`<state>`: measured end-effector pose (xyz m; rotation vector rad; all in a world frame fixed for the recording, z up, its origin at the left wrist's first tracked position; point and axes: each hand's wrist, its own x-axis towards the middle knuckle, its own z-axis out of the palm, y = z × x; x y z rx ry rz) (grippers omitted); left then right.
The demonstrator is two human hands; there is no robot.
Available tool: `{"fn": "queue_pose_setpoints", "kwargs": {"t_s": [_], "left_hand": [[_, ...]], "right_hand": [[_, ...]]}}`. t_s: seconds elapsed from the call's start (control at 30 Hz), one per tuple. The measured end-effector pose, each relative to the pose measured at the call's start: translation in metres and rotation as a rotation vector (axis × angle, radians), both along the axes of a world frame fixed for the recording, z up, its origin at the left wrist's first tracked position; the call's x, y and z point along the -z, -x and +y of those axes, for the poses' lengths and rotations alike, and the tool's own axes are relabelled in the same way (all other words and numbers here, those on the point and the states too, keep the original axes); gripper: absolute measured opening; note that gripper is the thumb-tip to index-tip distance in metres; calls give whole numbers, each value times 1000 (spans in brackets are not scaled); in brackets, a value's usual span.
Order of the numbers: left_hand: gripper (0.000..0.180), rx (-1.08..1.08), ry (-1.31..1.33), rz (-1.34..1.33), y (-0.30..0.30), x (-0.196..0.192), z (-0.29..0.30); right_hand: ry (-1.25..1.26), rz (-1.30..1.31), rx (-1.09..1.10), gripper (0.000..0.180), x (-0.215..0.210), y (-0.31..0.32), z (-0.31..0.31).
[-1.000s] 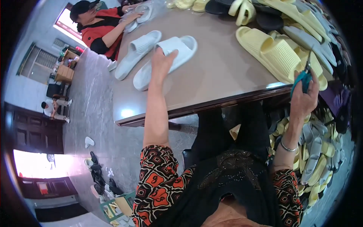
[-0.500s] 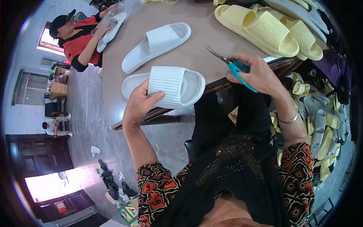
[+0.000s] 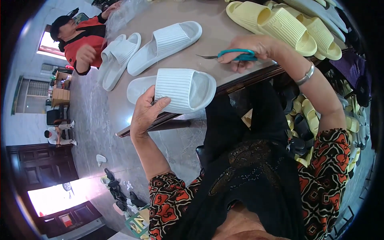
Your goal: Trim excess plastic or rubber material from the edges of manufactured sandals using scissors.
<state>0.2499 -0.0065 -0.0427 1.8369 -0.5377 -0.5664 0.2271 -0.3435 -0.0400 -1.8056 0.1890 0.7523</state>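
At the brown table (image 3: 120,104), left hand (image 3: 145,114) grips a white slipper (image 3: 176,90).

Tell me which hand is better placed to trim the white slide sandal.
Right. The right hand holds the teal-handled scissors, blades pointing toward the white slide sandal. The left hand grips that sandal's strap at the table edge.

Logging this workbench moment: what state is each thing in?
White slide sandal: gripped by left hand, at the table edge.
Teal-handled scissors: in right hand, blades closed.
Second white sandal: lying flat, untouched.
Yellow sandals: lying on the table.
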Motion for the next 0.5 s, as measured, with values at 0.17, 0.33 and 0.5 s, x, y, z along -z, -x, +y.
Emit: {"fn": "queue_pose_setpoints", "kwargs": {"t_s": [0.17, 0.33, 0.5], "left_hand": [[37, -14, 39, -4, -3, 1, -1], [31, -72, 91, 34, 5, 6, -10], [26, -17, 319, 104, 41, 3, -58]], "right_hand": [[-28, -119, -8, 43, -1, -7, 7], [-125, -379, 188, 53, 2, 28, -1], [-89, -426, 258, 67, 4, 73, 7]]}}
